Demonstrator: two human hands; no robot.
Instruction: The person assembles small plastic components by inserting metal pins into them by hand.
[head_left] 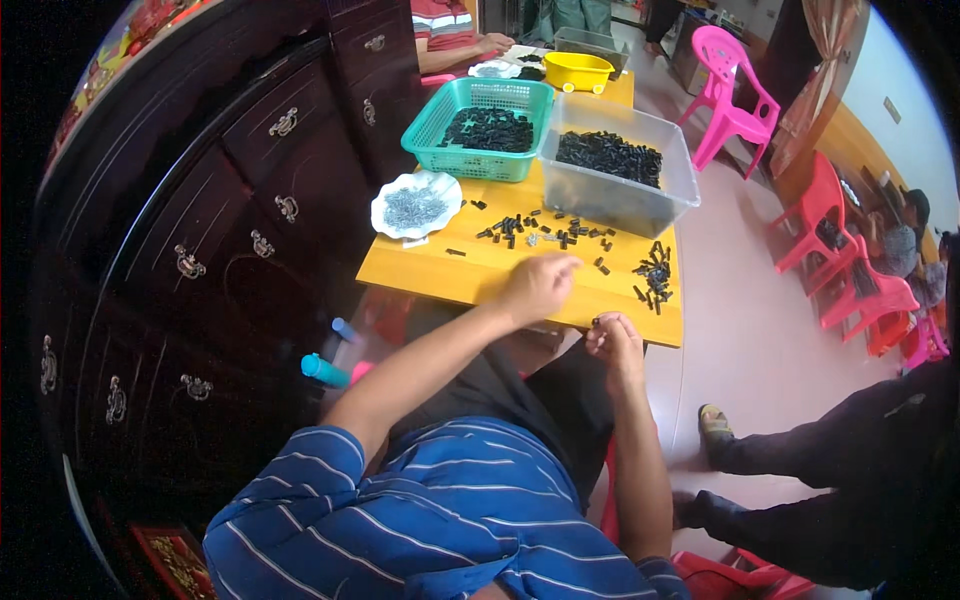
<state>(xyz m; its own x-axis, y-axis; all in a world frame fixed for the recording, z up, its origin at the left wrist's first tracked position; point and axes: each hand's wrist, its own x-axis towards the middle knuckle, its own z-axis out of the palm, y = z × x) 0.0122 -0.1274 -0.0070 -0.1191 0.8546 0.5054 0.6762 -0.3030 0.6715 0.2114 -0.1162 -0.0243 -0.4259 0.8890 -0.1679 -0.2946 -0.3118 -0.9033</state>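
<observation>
My left hand (540, 288) hovers over the near part of the yellow table (450, 270), its fingers curled together toward the fingertips. Slight blur hides what they hold, if anything. At the table's front edge, my right hand (617, 345) is closed on a small black cylindrical piece (597, 321), whose end shows at the fingertips. Beyond my left hand lie scattered black pieces (510, 228) with a few small silvery bits (533, 240) among them. Another pile of black pieces (655, 278) lies at the table's right edge. A white scalloped plate (382, 222) holds many small silvery parts.
A green basket (420, 150) and a clear plastic bin (620, 205), both holding black pieces, stand farther back. Behind them is a yellow wheeled tub (578, 72); another person's hand (494, 43) is nearby. Dark cabinets (250, 200) line the left. Someone's legs (800, 440) are at right.
</observation>
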